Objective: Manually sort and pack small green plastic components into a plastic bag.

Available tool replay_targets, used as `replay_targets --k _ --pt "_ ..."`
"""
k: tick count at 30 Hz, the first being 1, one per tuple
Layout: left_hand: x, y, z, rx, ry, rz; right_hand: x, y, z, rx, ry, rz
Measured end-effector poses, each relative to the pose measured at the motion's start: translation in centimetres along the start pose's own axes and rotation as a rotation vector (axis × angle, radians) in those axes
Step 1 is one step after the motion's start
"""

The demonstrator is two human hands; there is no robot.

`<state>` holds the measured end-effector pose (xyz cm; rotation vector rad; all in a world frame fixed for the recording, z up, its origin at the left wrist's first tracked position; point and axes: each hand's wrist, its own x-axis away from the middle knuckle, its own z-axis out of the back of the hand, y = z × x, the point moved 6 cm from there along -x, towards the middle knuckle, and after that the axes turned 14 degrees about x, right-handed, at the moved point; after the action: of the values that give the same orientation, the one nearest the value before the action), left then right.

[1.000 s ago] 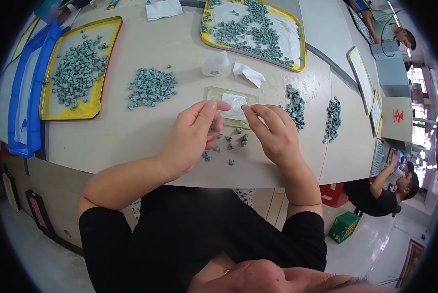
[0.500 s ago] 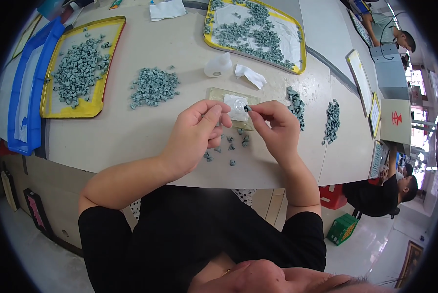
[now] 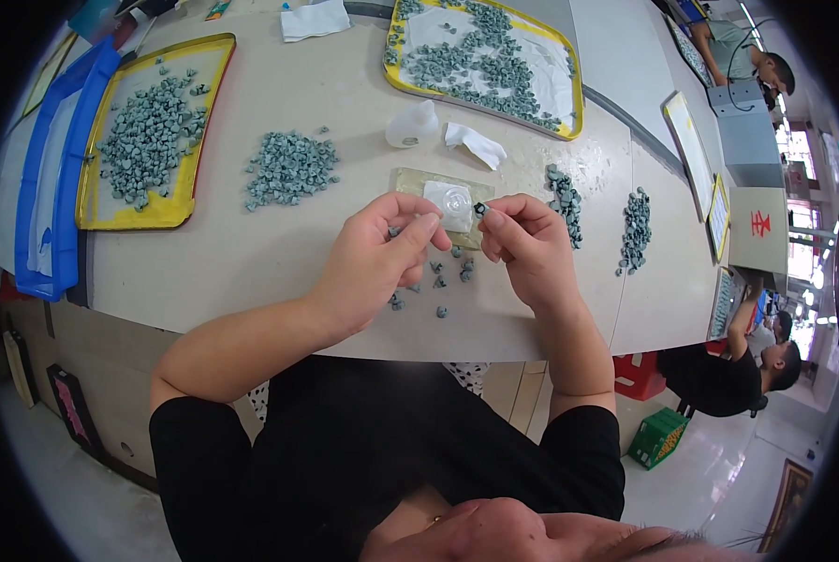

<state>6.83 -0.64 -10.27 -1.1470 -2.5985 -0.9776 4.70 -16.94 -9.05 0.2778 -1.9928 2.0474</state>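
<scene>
Between the thumb and fingertips of my right hand (image 3: 537, 245) is a small dark grey-green piece (image 3: 479, 210). My left hand (image 3: 368, 258) is closed beside it, fingers curled in. A bit of another grey-green piece (image 3: 394, 230) shows in its curl, mostly hidden. Just beyond the hands lies a yellowish block (image 3: 408, 180) bearing a white pad (image 3: 433, 192) and a clear round dish (image 3: 457, 199). Several loose grey-green pieces (image 3: 441, 312) lie on the table below the hands.
Heaps of similar pieces lie left (image 3: 293, 169) and right (image 3: 637, 229). Yellow-rimmed trays (image 3: 171, 212) (image 3: 581, 103) hold more. A white bottle (image 3: 412, 125) and folded tissue (image 3: 477, 145) stand beyond the block. A blue bin (image 3: 37, 272) is far left; two people work at right.
My right hand has turned a little, and the piece in its fingertips is tilted differently. My left hand has shifted slightly right. The view has moved slightly.
</scene>
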Motion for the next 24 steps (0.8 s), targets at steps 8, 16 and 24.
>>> replay_targets --k 8,16,24 --pt "-0.2 -0.5 0.2 0.004 0.024 -0.008 0.6 -0.6 -0.1 0.225 0.053 0.124" --pt "-0.3 -1.4 0.3 0.070 -0.041 0.109 2.0 -3.2 -1.5 0.758 0.187 0.770" --pt "-0.1 -1.8 -0.3 -0.004 -0.041 0.192 3.5 -4.3 -2.8 0.928 0.283 1.025"
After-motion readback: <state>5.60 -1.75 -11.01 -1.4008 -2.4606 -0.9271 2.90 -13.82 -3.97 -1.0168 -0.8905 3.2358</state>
